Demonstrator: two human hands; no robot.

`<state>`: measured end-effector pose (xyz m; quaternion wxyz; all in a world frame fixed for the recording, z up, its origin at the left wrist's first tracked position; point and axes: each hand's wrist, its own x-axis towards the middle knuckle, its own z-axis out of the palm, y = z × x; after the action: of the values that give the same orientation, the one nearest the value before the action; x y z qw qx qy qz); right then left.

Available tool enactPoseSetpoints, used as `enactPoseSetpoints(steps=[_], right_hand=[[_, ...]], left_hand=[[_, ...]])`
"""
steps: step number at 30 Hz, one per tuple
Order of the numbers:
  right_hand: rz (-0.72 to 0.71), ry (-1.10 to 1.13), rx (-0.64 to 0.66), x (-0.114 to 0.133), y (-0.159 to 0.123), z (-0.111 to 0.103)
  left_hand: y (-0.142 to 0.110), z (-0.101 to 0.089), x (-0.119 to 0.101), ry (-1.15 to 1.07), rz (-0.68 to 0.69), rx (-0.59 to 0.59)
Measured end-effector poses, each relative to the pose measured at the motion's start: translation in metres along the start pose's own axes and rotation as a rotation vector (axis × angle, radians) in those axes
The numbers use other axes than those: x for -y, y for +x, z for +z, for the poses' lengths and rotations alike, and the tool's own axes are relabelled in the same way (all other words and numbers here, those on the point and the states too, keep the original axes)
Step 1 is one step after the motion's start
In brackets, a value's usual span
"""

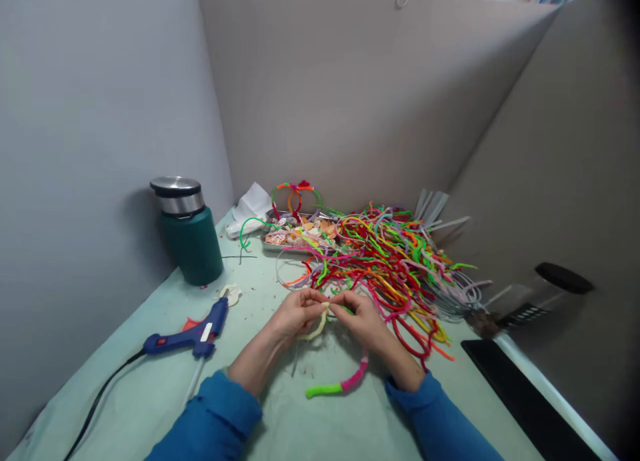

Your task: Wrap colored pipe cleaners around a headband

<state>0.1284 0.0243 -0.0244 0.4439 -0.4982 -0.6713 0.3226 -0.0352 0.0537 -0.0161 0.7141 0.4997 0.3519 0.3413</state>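
My left hand point(300, 312) pinches a pale yellow pipe cleaner point(318, 329) between thumb and fingertips, and its loose end curves down below the fingers. My right hand point(359, 316) meets it fingertip to fingertip, closed in a pinch on the same pale yellow piece. Below my right wrist, a curved band wrapped in pink and bright green pipe cleaner point(354, 379) lies over the table. Its upper part passes behind my right hand, so I cannot tell whether it joins the yellow piece. Just beyond my hands spreads a big tangled heap of coloured pipe cleaners point(395, 254).
A blue glue gun point(193, 338) with a black cord lies at left, near a green thermos point(191, 244). Behind are a metal tray point(285, 248) of small pieces, pipe-cleaner hoops point(296, 198) and crumpled white paper point(253, 204). A clear black-ended container point(545, 291) stands right.
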Motion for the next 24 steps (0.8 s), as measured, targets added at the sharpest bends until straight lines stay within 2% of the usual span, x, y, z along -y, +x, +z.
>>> enactPoseSetpoints(steps=[3, 5, 10, 14, 18, 24], right_hand=[[0.008, 0.044, -0.029, -0.007, -0.001, 0.001], [0.015, 0.067, -0.037, -0.01, -0.002, 0.002], [0.031, 0.076, -0.051, -0.011, -0.005, 0.003], [0.048, 0.07, -0.048, -0.012, -0.005, 0.004], [0.061, 0.07, -0.053, -0.015, -0.005, 0.004], [0.059, 0.073, -0.085, -0.016, -0.004, 0.003]], left_hand=[[0.001, 0.001, 0.002, 0.079, 0.043, -0.022], [0.003, 0.002, 0.007, 0.176, 0.128, -0.069], [0.003, 0.002, 0.014, 0.668, 0.36, -0.236], [-0.002, 0.005, 0.013, 0.985, 0.488, -0.257], [-0.004, 0.007, 0.011, 1.079, 0.496, -0.267], [-0.006, 0.006, 0.01, 1.045, 0.514, -0.282]])
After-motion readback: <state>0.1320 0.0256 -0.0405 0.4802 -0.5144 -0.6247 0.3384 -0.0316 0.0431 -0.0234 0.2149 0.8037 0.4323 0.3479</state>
